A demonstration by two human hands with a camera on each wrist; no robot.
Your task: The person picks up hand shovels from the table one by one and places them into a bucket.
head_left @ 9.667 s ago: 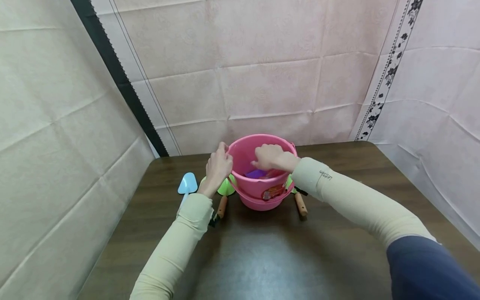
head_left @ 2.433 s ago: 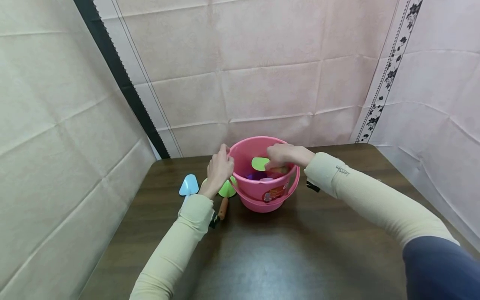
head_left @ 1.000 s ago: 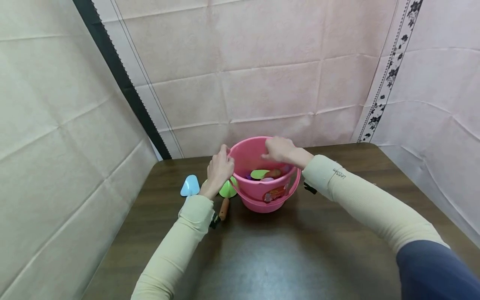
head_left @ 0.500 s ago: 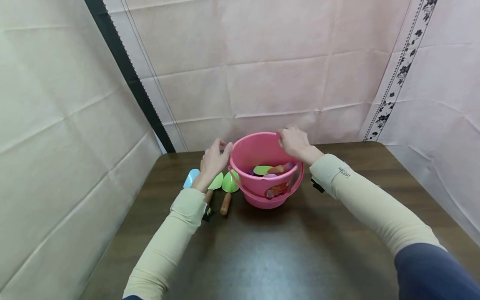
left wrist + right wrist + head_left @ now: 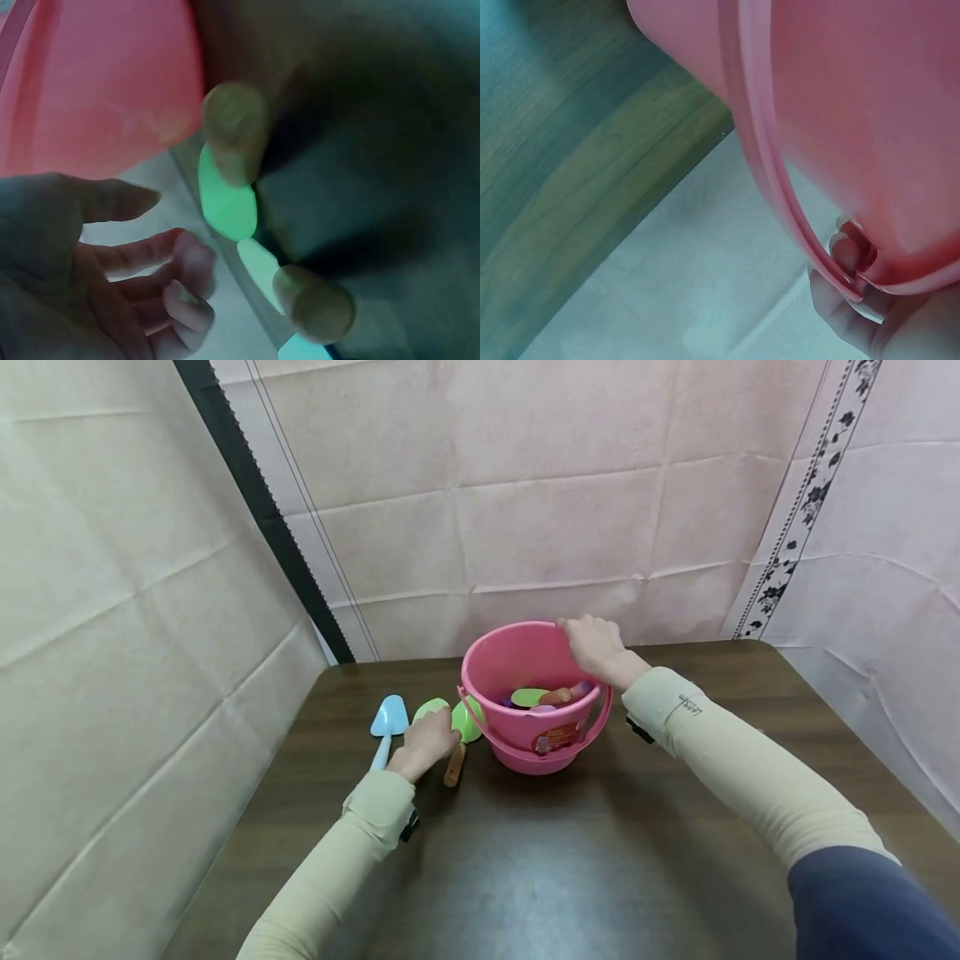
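Observation:
A pink bucket (image 5: 504,664) stands upright near the table's back edge. My right hand (image 5: 595,647) grips its rim at the right, fingers curled over it beside the bucket's handle (image 5: 761,142). Inside lies a green trowel (image 5: 528,697) with a wooden handle, among purple pieces. Left of the bucket, my left hand (image 5: 429,742) is over a green trowel (image 5: 429,705), covering its handle in the head view. In the left wrist view its fingers are loosely bent, thumb apart, nothing between them. A second green trowel (image 5: 467,720) lies between that hand and the bucket.
A light blue shovel (image 5: 389,717) lies left of the left hand. The brown wooden table (image 5: 517,860) runs back to a pale cloth hanging (image 5: 555,527) close behind the bucket, with more cloth at both sides.
My left hand has left the bucket's rim and come down to the trowels. My right hand has put a green trowel from the bucket's right side into it and moved to the rim.

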